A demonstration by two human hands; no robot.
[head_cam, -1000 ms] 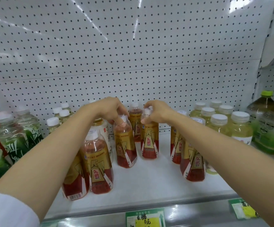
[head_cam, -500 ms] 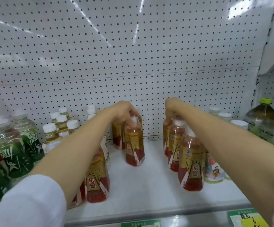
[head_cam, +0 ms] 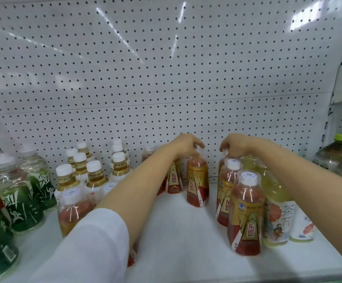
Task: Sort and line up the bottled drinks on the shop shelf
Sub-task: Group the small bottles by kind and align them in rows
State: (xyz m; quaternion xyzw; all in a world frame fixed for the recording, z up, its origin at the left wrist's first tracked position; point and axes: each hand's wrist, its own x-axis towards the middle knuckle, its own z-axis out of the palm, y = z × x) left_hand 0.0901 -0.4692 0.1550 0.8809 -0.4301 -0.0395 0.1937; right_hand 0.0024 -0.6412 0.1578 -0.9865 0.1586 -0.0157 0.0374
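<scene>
Left hand [head_cam: 188,144] curled over the cap of a red-and-gold bottle [head_cam: 197,181], gripping it upright mid-shelf near the pegboard [head_cam: 166,78]. Right hand [head_cam: 235,145] closed round the top of the rear bottle [head_cam: 223,166] in a row of 3, ending with the front bottle [head_cam: 246,217]. Green bottles [head_cam: 12,193] far left on the white shelf [head_cam: 186,242].
</scene>
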